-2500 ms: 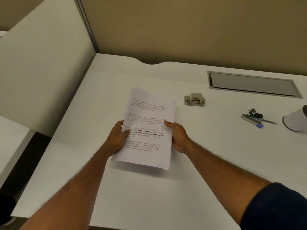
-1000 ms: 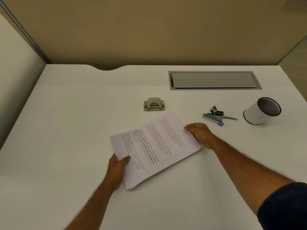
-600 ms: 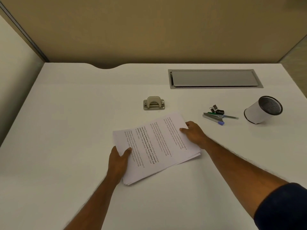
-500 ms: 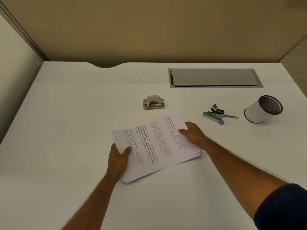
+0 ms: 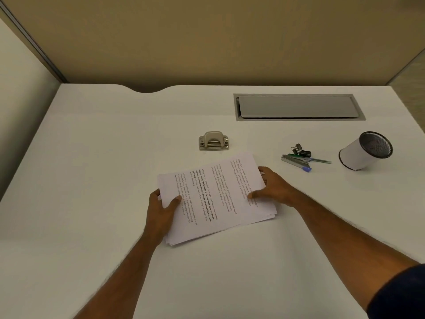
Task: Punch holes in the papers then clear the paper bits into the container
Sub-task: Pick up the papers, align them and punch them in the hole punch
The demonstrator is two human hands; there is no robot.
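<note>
A stack of printed white papers (image 5: 216, 199) lies turned sideways in the middle of the white desk. My left hand (image 5: 162, 210) grips its near-left edge with the thumb on top. My right hand (image 5: 272, 188) holds the far-right edge, thumb over the sheets. A small silver hole punch (image 5: 213, 141) stands just beyond the papers, untouched. A white cup-like container (image 5: 365, 150) with a dark mesh inside lies tilted at the right.
A stapler, pen and binder clips (image 5: 301, 157) lie between the papers and the container. A grey cable flap (image 5: 299, 107) is set into the desk at the back right. Partition walls close off the back and left.
The papers were turned from upright to sideways and brought down near the punch. In the last half second both hands tightened onto the stack's two ends; the stack barely shifted.
</note>
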